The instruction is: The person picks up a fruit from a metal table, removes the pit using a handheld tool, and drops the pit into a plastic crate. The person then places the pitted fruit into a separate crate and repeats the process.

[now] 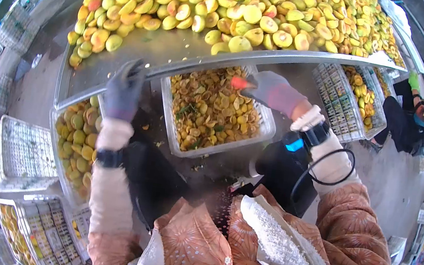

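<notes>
Left hand [121, 92] at metal table [161, 47] edge, grip unclear | right hand [277, 92] pinches red-orange piece [238, 83] | points left, long axis crosswise

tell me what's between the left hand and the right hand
In the head view, a white crate full of small yellow-brown pieces shows between the left hand and the right hand.

The table [153, 49] at twelve o'clock is smooth, shiny metal; the fruit [240, 45] there has smooth skin. The gloves [120, 100] are matt cloth. The towel [283, 240] at five o'clock is rough cloth, the basket [27, 158] near half past eight plastic.
</notes>
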The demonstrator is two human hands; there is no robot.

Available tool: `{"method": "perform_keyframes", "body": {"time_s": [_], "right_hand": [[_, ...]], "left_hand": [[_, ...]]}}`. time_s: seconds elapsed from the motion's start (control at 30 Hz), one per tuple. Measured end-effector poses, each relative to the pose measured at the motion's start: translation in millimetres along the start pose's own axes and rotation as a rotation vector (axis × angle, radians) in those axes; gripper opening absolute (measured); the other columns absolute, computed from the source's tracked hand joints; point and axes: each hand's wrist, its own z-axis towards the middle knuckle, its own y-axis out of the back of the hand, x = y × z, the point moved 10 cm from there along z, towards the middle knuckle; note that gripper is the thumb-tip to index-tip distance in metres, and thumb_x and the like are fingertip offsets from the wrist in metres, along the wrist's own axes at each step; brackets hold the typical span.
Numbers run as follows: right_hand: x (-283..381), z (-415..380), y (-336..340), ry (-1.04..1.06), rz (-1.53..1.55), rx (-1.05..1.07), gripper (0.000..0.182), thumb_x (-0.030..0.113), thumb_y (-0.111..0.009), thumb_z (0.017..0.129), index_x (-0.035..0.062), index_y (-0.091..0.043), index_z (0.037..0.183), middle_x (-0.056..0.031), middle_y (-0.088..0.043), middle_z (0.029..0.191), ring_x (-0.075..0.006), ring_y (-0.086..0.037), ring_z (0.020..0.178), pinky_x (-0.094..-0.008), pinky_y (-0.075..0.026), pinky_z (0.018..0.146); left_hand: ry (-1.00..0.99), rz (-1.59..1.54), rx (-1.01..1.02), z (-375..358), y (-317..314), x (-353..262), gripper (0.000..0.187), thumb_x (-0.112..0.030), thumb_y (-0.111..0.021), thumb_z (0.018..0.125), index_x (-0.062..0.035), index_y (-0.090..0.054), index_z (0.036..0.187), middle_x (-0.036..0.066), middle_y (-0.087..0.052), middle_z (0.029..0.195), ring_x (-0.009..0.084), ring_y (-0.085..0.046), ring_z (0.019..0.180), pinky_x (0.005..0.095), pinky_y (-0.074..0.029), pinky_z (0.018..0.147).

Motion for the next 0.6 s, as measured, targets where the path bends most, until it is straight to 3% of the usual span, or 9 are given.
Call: {"method": "perform_keyframes", "body": {"time_s": [0.07, 0.13, 0.2, 0.27, 0.33, 0.37, 0.47, 0.53, 0.6], "right_hand": [[-18.8, -4.2, 15.5, 0.003, 0.178, -0.140, 0.040, 0.037, -0.058, 0.080, 0.0003, -0.061, 0.095, -0.0212, -0.062, 0.087, -0.0350, -0.059, 0.088, -0.0392, -0.046, 0.077], [-60.9, -14.6, 36.7, -0.087, 0.502, -0.513, 0.039, 0.037, -0.059, 0.081, 0.0011, -0.061, 0.097, -0.0203, -0.062, 0.086, -0.0357, -0.059, 0.086, -0.0395, -0.046, 0.074], [-103.1, -3.5, 37.3, -0.250, 0.448, -0.511, 0.041, 0.039, -0.059, 0.082, 0.0007, -0.061, 0.098, -0.0202, -0.063, 0.086, -0.0344, -0.060, 0.086, -0.0384, -0.046, 0.072], [-145.8, -7.1, 29.2, -0.333, 1.050, -0.696, 0.024, 0.025, -0.061, 0.085, 0.0011, -0.062, 0.090, -0.0083, -0.064, 0.076, -0.0134, -0.060, 0.063, -0.0248, -0.042, 0.050], [-141.0, -17.1, 42.4, -0.371, 1.013, -0.683, 0.023, 0.024, -0.062, 0.084, 0.0012, -0.062, 0.088, -0.0036, -0.060, 0.070, -0.0089, -0.055, 0.058, -0.0219, -0.039, 0.047], [-140.3, -20.4, 46.3, -0.375, 0.959, -0.693, 0.022, 0.023, -0.064, 0.084, 0.0013, -0.061, 0.086, 0.0010, -0.055, 0.064, -0.0044, -0.049, 0.053, -0.0191, -0.036, 0.043], [-153.8, -17.9, 39.7, -0.317, 0.831, -0.752, 0.021, 0.023, -0.065, 0.083, 0.0031, -0.062, 0.087, 0.0032, -0.048, 0.058, -0.0045, -0.042, 0.045, -0.0190, -0.034, 0.042], [-143.2, -16.5, 18.8, -0.307, 0.827, -0.654, 0.022, 0.022, -0.065, 0.083, 0.0026, -0.061, 0.093, 0.0019, -0.053, 0.061, -0.0075, -0.048, 0.051, -0.0224, -0.040, 0.046], [-78.5, -4.1, 0.8, 0.098, 0.519, -0.549, 0.027, 0.025, -0.064, 0.082, 0.0036, -0.059, 0.098, -0.0054, -0.060, 0.068, -0.0192, -0.058, 0.058, -0.0321, -0.047, 0.054]], "left_hand": [[0.065, -0.113, 0.129, 38.7, -64.9, -18.3, 0.026, -0.021, -0.063, 0.080, -0.0051, -0.062, 0.100, 0.012, -0.065, 0.093, 0.0241, -0.063, 0.086, 0.0336, -0.047, 0.078], [-0.074, 0.031, 0.192, 73.7, -115.0, -57.1, 0.036, -0.029, -0.066, 0.077, -0.0059, -0.062, 0.104, 0.013, -0.064, 0.098, 0.0282, -0.063, 0.081, 0.0333, -0.048, 0.076], [-0.089, 0.045, 0.305, 96.6, -164.1, -76.8, 0.045, -0.041, -0.065, 0.076, -0.0088, -0.061, 0.107, 0.011, -0.064, 0.098, 0.0287, -0.062, 0.086, 0.0352, -0.048, 0.077], [-0.098, 0.278, 0.391, 108.4, -207.2, -89.0, 0.054, -0.049, -0.062, 0.075, -0.0071, -0.058, 0.109, 0.012, -0.064, 0.099, 0.0290, -0.061, 0.090, 0.0371, -0.047, 0.080], [-0.040, 0.482, 0.630, 104.4, -247.7, -90.8, 0.067, -0.060, -0.059, 0.072, -0.0025, -0.058, 0.107, 0.017, -0.061, 0.105, 0.0313, -0.058, 0.100, 0.0386, -0.046, 0.085], [-0.041, 0.510, 0.621, 108.1, -255.8, -90.5, 0.067, -0.063, -0.058, 0.071, -0.0034, -0.060, 0.103, 0.016, -0.062, 0.105, 0.0301, -0.058, 0.099, 0.0371, -0.047, 0.084], [-0.185, 0.539, 0.587, 124.0, -267.3, -86.0, 0.068, -0.063, -0.060, 0.068, -0.0024, -0.062, 0.098, 0.016, -0.062, 0.104, 0.0303, -0.059, 0.098, 0.0366, -0.048, 0.082], [-0.104, 0.491, 0.728, 129.0, -266.5, -58.0, 0.070, -0.059, -0.063, 0.068, 0.0015, -0.060, 0.103, 0.021, -0.060, 0.107, 0.0326, -0.057, 0.101, 0.0386, -0.045, 0.086], [-0.127, 0.383, 0.579, 137.5, -244.9, -32.6, 0.068, -0.055, -0.066, 0.068, 0.0019, -0.060, 0.106, 0.019, -0.062, 0.104, 0.0274, -0.061, 0.093, 0.0341, -0.048, 0.081]]}}
